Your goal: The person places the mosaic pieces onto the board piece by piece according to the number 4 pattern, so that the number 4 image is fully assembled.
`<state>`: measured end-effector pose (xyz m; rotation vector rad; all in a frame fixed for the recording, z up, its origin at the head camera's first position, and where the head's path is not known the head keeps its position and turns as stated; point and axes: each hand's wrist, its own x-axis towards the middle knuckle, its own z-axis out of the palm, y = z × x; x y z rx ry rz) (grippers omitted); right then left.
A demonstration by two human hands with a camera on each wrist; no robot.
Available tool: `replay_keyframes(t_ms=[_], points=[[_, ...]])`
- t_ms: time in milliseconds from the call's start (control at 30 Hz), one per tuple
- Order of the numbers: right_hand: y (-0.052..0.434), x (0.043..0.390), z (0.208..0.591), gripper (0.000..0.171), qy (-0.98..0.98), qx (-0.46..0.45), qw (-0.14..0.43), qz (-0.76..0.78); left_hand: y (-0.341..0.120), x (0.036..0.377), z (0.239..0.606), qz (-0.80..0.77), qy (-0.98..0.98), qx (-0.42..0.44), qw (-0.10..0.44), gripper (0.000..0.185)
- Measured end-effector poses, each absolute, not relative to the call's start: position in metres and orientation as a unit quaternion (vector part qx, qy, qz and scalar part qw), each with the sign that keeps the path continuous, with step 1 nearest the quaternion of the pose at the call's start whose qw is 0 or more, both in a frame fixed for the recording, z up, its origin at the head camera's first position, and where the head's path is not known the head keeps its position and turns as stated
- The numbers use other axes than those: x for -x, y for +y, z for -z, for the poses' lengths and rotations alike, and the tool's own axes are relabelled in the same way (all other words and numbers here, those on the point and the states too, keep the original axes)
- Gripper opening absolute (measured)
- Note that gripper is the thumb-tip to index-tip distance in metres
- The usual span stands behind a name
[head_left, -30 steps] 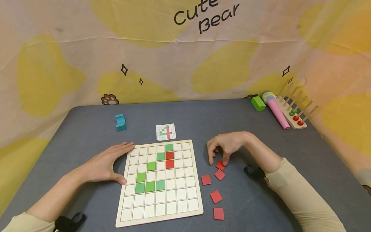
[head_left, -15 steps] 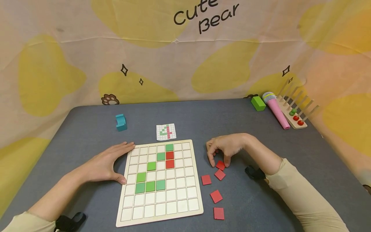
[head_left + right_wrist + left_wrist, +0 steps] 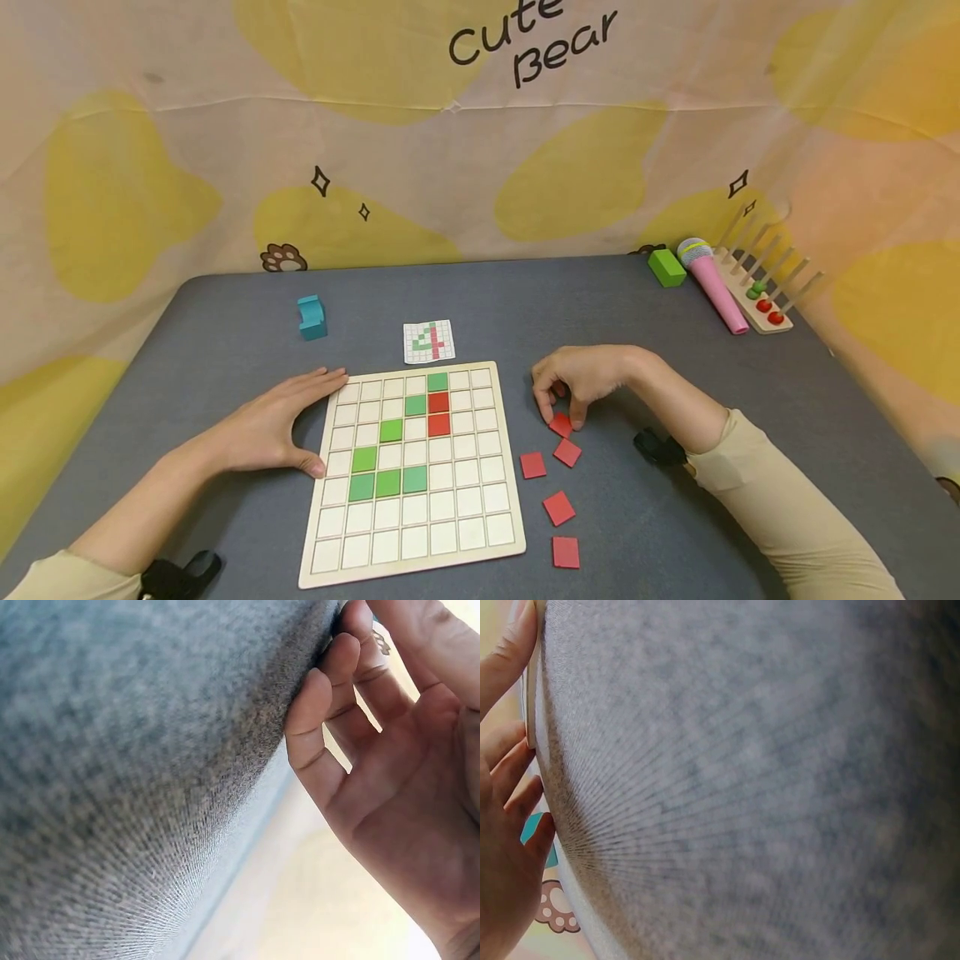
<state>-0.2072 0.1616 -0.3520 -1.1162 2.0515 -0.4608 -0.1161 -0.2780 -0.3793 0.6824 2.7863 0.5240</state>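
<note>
A wooden grid board [image 3: 442, 537] lies on the grey table, with several green tiles [image 3: 389, 431] in a diagonal and a row, and two red tiles [image 3: 438, 413] below the top green one. My left hand [image 3: 273, 425] rests flat on the table against the board's left edge, fingers straight. To the right of the board, my right hand [image 3: 573, 387] curls down, thumb and fingers pinching a red tile [image 3: 560, 425] that still touches the table. Several loose red tiles [image 3: 558, 507] lie just below it. Both wrist views show only blurred grey cloth and the left hand's fingers [image 3: 502, 847] and right hand's fingers [image 3: 330, 727].
A small pattern card [image 3: 429, 342] lies behind the board, a teal block [image 3: 312, 317] at the back left. At the back right are a green block [image 3: 667, 267], a pink toy microphone [image 3: 712, 286] and a wooden peg rack [image 3: 761, 292]. A printed cloth hangs behind.
My right hand's fingers have closed round the nearest red tile and drawn it slightly left. The left hand and the board have not moved.
</note>
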Motion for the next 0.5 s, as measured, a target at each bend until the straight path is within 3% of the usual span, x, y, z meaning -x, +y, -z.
replay_keyframes(t_ms=[500], points=[[0.15,0.209,0.349,0.019,0.821,0.385,0.354,0.228,-0.279,0.116,0.38,-0.182,0.948,-0.237,0.109,0.121]])
